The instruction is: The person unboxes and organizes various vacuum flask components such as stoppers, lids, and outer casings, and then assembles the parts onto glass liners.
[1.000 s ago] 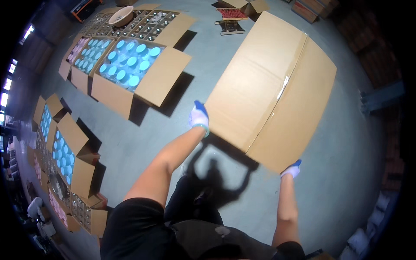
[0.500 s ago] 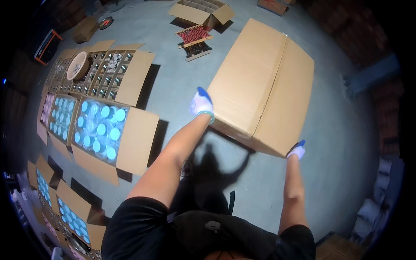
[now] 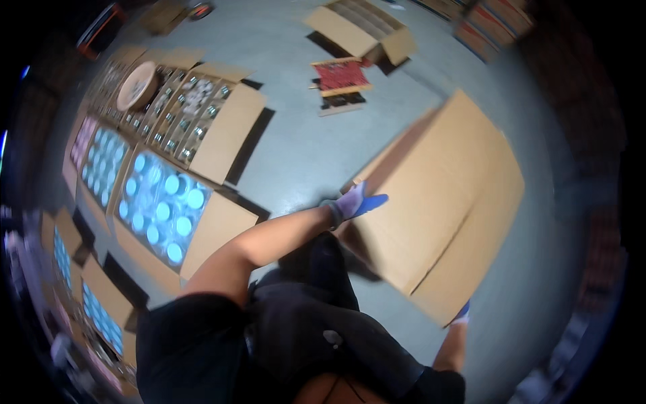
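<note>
A large brown cardboard box (image 3: pixel 441 209) sits tilted in front of me, a long seam crossing its face. My left hand (image 3: pixel 356 202), in a white and blue glove, lies against the box's near left edge with its fingers stretched apart. At the near right corner my right hand (image 3: pixel 461 315) grips the box; most of its fingers are hidden behind the cardboard. A shaded strip along the box's far left side looks like a flap or side panel, though blur keeps me from telling which.
To the left stand open cartons of blue-lidded jars (image 3: pixel 163 211) and a divided carton with a round bowl (image 3: pixel 136 86) on it. Ahead are a small red-topped folding stool (image 3: pixel 341 75) and an open divided box (image 3: pixel 343 27). Stacked boxes (image 3: pixel 491 30) stand at the far right.
The box has turned and come nearer to me, lower right in view. My left hand has moved from its left side to its near left edge, fingers now spread.
</note>
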A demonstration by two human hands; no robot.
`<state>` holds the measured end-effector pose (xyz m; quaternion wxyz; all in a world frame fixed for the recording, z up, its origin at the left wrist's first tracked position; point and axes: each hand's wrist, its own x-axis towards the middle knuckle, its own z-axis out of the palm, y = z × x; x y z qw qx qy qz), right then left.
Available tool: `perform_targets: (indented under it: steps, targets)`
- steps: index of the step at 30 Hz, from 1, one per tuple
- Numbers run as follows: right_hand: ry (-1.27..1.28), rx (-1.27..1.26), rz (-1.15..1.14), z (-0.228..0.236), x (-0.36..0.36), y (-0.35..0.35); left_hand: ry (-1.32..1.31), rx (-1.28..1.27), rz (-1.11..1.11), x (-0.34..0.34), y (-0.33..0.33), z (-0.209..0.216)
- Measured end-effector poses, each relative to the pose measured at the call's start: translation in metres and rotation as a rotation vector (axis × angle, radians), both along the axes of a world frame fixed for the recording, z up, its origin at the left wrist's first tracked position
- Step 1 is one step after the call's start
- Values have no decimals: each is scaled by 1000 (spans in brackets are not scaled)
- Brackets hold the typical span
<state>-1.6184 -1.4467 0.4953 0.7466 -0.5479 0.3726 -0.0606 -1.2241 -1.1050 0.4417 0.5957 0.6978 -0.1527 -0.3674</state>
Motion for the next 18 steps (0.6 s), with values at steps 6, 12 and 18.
perform_targets:
  steps: [6, 12, 18]
  targets:
    - [86, 10, 77, 20, 37, 14, 249, -36, -154, 84, -10, -34]
    - [372, -418, 1, 58, 72, 2, 349, -231, -217, 206, 16, 36]
    - [263, -334, -203, 129, 235, 78, 759, -644, -183, 336, 60, 30]
